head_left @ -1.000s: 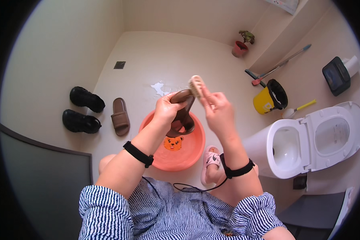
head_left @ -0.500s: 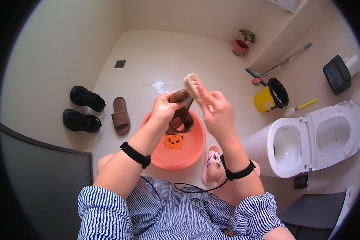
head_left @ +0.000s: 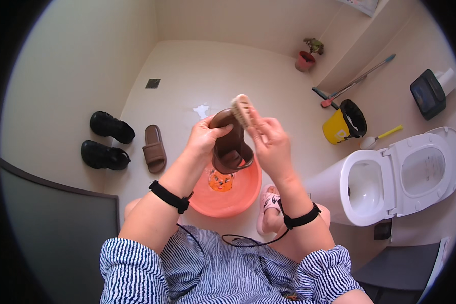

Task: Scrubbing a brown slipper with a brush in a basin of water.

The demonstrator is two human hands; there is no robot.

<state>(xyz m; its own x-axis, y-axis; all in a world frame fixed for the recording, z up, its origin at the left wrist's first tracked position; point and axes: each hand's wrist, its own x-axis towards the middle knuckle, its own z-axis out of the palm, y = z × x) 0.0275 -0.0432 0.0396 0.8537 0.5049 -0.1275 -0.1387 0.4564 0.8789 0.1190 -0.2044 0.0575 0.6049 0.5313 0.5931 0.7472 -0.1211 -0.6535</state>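
My left hand (head_left: 205, 138) grips a brown slipper (head_left: 232, 144) by its upper end, thumb on the inner face. The slipper hangs tilted over a round coral basin (head_left: 233, 200) with an orange bear picture (head_left: 221, 181) in its bottom. Closed round a pale scrub brush (head_left: 242, 110), my right hand (head_left: 271, 143) holds the bristles against or close to the slipper's upper right edge. A matching brown slipper (head_left: 154, 148) lies on the floor to the left.
A pair of black shoes (head_left: 109, 141) stands by the left wall. On the right are a toilet (head_left: 357, 190) with its lid up, a yellow bin (head_left: 338, 126), a toilet brush (head_left: 382, 136) and a potted plant (head_left: 305, 60). A white wet patch (head_left: 201, 111) marks the floor beyond the basin.
The slipper has turned so more of its inner face shows, and it hangs slightly lower. The brush has shifted slightly left along the slipper's edge. Both hands keep their grip.
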